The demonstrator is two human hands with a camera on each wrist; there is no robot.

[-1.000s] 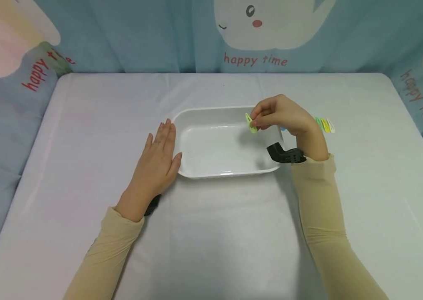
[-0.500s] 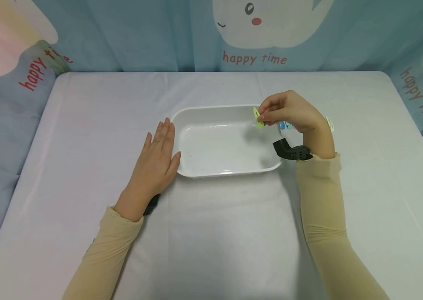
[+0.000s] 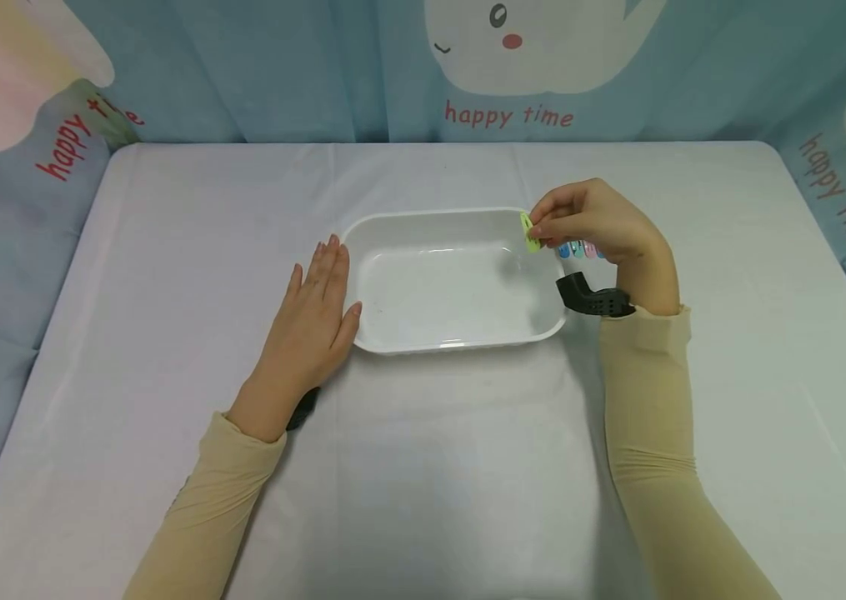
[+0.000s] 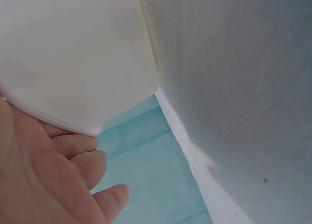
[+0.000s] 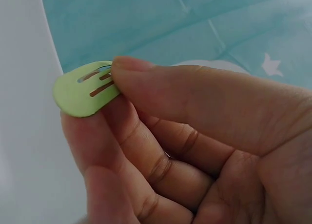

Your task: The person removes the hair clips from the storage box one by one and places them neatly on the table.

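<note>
My right hand (image 3: pixel 603 221) pinches a lime-green snap hair clip (image 3: pixel 529 233) over the back right corner of a white rectangular tray (image 3: pixel 445 292). In the right wrist view the thumb and index finger grip one end of the hair clip (image 5: pixel 80 94), and its rounded end with slots sticks out. At the tray's left end lies my left hand (image 3: pixel 310 308), fingers extended along the rim. The left wrist view shows that hand (image 4: pixel 53 165) with its fingers against the tray's outer wall (image 4: pixel 78 48).
Just beyond the tray's right rim, a row of small coloured hair clips (image 3: pixel 580 249) lies on the white cloth, partly hidden by the right hand. Black wrist cameras (image 3: pixel 591 298) sit on both wrists. A blue printed curtain (image 3: pixel 302 75) borders the table (image 3: pixel 423 467) at the back and sides.
My right hand has shifted right with the lime-green hair clip, from above the tray to its right rim. It now covers the right part of the clip row. The left hand stays put.
</note>
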